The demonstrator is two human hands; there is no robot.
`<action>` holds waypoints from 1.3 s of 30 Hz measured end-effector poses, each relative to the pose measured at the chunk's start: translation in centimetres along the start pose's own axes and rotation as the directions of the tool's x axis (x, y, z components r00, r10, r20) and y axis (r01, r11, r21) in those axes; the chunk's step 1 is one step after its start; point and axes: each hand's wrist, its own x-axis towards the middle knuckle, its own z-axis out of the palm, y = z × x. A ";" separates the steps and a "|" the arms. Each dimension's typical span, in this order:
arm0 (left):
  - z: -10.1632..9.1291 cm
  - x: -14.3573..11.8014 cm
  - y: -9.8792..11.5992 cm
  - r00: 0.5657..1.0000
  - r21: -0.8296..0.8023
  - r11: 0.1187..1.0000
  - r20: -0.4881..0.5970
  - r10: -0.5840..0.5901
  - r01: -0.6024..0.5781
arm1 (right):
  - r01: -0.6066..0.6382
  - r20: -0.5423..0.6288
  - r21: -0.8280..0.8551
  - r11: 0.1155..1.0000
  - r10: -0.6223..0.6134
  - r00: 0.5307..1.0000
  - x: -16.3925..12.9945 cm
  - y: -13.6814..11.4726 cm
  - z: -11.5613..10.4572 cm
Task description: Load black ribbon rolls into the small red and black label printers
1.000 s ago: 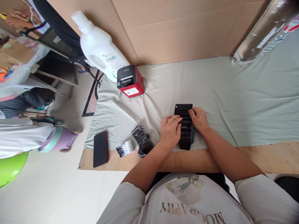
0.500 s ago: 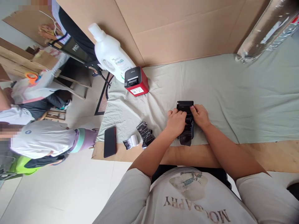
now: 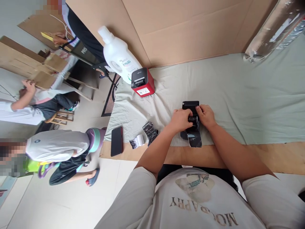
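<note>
In front of me on the cloth lies a small black portable printer [image 3: 190,104] with its lid folded open. My left hand [image 3: 181,120] reaches over it from the left, thumb and fingers closed on a dark paper roll [image 3: 193,120] at the printer's open bay. From the roll a loose black strip of paper [image 3: 195,140] hangs toward the table's front edge. My right hand [image 3: 206,115] grips the printer's right side, its thumb near the lid. To the left lie a white paper roll [image 3: 139,140] and a crumpled black strip of paper [image 3: 150,131].
A dark phone [image 3: 116,141] lies at the table's left end. Behind it stand a red and black box-shaped printer [image 3: 144,83] and a white bottle [image 3: 120,54]. A cardboard wall [image 3: 190,31] backs the table; a wrapped roll [image 3: 264,35] leans at right. Other people are at left.
My left fingers have shifted on the roll, which shows more now. The loose black strip has swung right. The view has moved slightly, and people at left have changed posture.
</note>
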 end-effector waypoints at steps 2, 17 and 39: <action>-1.0 -0.9 -1.2 1.000 -0.255 0.967 -0.013 -0.004 0.000 | -0.003 -0.007 0.005 1.000 0.003 1.000 0.0 0.0 0.0; -11.2 -15.2 -20.0 0.818 -0.283 0.773 0.083 -0.570 0.568 | -0.019 -0.031 0.028 0.999 0.020 0.999 -0.1 0.1 0.4; -5.5 -8.5 -10.7 0.950 -0.244 0.923 -0.014 -0.312 0.299 | -0.005 0.011 0.030 1.000 0.005 1.000 -0.1 0.1 0.1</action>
